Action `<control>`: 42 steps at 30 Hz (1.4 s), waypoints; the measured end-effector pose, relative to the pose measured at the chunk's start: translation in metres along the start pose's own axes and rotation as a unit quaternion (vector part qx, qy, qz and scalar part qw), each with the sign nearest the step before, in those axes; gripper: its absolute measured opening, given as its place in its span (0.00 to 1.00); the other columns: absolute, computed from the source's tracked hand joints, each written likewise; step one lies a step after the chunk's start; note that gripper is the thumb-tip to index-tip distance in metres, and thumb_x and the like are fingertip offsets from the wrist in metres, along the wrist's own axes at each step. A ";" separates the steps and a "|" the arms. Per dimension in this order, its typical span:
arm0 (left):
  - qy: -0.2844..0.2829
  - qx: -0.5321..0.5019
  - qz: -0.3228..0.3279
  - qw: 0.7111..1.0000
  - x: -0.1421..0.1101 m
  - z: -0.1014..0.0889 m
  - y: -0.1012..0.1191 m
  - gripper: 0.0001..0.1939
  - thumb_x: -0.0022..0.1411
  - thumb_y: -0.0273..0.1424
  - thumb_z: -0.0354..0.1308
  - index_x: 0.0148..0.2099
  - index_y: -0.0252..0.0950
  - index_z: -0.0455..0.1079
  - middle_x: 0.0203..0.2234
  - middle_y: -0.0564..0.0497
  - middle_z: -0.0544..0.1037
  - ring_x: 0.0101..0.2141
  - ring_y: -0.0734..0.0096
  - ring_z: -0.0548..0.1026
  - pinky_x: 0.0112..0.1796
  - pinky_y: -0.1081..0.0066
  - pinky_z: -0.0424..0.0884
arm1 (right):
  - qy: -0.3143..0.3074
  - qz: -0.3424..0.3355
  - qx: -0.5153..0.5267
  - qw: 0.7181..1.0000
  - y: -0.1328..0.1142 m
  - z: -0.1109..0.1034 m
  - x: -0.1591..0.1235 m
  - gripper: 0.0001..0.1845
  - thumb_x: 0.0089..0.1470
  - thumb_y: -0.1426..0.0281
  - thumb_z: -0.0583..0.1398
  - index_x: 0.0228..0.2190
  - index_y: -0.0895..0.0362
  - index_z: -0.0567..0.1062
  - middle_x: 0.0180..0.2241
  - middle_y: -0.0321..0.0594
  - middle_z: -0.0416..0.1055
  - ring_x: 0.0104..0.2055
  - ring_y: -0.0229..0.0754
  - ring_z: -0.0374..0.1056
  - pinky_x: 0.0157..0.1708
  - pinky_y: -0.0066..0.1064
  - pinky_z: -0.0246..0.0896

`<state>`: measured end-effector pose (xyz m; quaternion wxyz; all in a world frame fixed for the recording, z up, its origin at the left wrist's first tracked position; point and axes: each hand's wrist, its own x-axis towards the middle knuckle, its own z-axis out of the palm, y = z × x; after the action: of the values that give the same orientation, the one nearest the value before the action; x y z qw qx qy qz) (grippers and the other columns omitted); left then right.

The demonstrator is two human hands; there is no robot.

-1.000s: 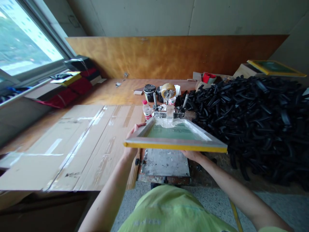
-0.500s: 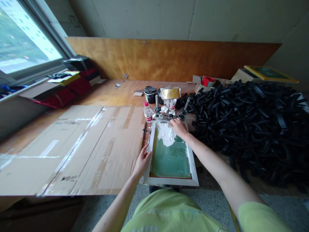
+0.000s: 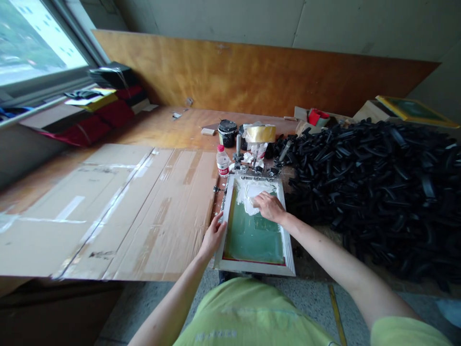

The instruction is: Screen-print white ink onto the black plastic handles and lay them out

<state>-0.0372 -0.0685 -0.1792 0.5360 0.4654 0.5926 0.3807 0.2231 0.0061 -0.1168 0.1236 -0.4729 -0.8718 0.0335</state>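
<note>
A screen printing frame (image 3: 290,250) with pale rails and a green mesh (image 3: 254,244) lies in front of me. White paste (image 3: 248,190) is smeared over the far part of the mesh. My right hand (image 3: 269,206) is closed around a small squeegee (image 3: 255,202), mostly covered by the fingers, at the near edge of the paste. At the frame's left rail rests my left hand (image 3: 215,233), its fingers stretched forward and the thumb apart, touching the rail. Metal hinge clamps (image 3: 257,172) stand at the frame's far end.
A bottle with a red cap (image 3: 222,162) stands just beyond the frame's far left corner. Behind are a black paint-stained tub (image 3: 227,133) and a roll of tape (image 3: 260,133). Flattened cardboard (image 3: 122,211) covers the left; a heap of black curved parts (image 3: 374,187) fills the right.
My right hand has drawn the squeegee toward me from the frame's far end, spreading the white paste. My left hand stays at the left rail. The view has shifted slightly.
</note>
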 end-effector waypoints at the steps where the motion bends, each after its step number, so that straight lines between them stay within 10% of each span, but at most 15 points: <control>1: -0.001 0.001 0.000 1.000 0.000 0.000 0.001 0.33 0.58 0.49 0.55 0.62 0.40 0.62 0.30 0.52 0.74 0.28 0.70 0.71 0.29 0.73 0.65 | -0.008 -0.036 0.020 0.999 0.000 -0.004 -0.008 0.13 0.51 0.80 0.53 0.35 0.58 0.75 0.36 0.45 0.73 0.42 0.47 0.65 0.41 0.34 0.59; 7: 0.004 0.002 -0.013 1.000 -0.002 0.001 0.006 0.34 0.57 0.49 0.56 0.62 0.39 0.62 0.31 0.51 0.75 0.29 0.69 0.71 0.29 0.72 0.66 | -0.036 -0.074 0.088 0.993 0.018 -0.029 -0.010 0.12 0.51 0.79 0.56 0.34 0.54 0.76 0.35 0.39 0.74 0.41 0.42 0.67 0.40 0.31 0.60; 17: 0.001 -0.041 -0.037 0.998 -0.004 0.001 0.015 0.37 0.54 0.49 0.59 0.62 0.36 0.62 0.30 0.50 0.77 0.27 0.70 0.73 0.27 0.72 0.67 | 0.007 -0.079 0.084 0.993 -0.003 -0.009 -0.025 0.12 0.55 0.77 0.55 0.38 0.55 0.76 0.37 0.41 0.74 0.44 0.44 0.66 0.43 0.32 0.61; 25: -0.035 -0.090 -0.040 0.995 -0.018 -0.014 0.071 0.37 0.51 0.50 0.62 0.60 0.38 0.64 0.27 0.53 0.76 0.22 0.73 0.71 0.22 0.75 0.64 | 0.087 0.141 0.083 0.983 0.048 -0.050 0.056 0.29 0.52 0.66 0.63 0.56 0.45 0.67 0.44 0.36 0.75 0.40 0.43 0.70 0.41 0.32 0.63; 31: 0.008 -0.166 0.096 0.981 0.001 -0.010 0.152 0.26 0.56 0.53 0.55 0.45 0.36 0.72 0.34 0.50 0.76 0.30 0.71 0.74 0.29 0.74 0.69 | 0.148 0.337 0.091 0.925 0.102 -0.045 -0.008 0.17 0.60 0.66 0.51 0.45 0.58 0.73 0.32 0.43 0.75 0.34 0.44 0.70 0.37 0.36 0.64; 36: 0.035 -0.231 0.137 0.963 0.024 0.011 0.189 0.25 0.59 0.51 0.52 0.46 0.35 0.67 0.33 0.48 0.76 0.32 0.70 0.75 0.32 0.71 0.72 | 0.037 0.189 0.108 0.975 0.061 0.007 -0.044 0.18 0.51 0.64 0.63 0.45 0.51 0.74 0.37 0.38 0.74 0.42 0.44 0.68 0.43 0.36 0.63; 39: 0.037 -0.241 0.076 0.967 0.014 0.031 0.162 0.26 0.59 0.51 0.53 0.50 0.37 0.64 0.35 0.47 0.77 0.30 0.72 0.75 0.28 0.74 0.71 | 0.022 0.143 0.068 0.987 0.022 0.016 -0.042 0.11 0.53 0.67 0.63 0.40 0.51 0.76 0.38 0.41 0.72 0.46 0.46 0.65 0.47 0.39 0.59; 42: -0.087 -0.197 -0.095 0.972 -0.012 0.055 0.110 0.30 0.57 0.53 0.54 0.52 0.35 0.64 0.39 0.40 0.78 0.33 0.66 0.77 0.27 0.70 0.72 | 0.075 0.148 0.068 0.984 -0.021 0.013 -0.043 0.08 0.58 0.67 0.59 0.39 0.53 0.76 0.37 0.43 0.71 0.44 0.45 0.64 0.47 0.36 0.59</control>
<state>0.0326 -0.0525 -0.0782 0.7007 0.3234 0.4983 0.3951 0.2251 -0.0405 -0.1338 0.2140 -0.5887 -0.7759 0.0753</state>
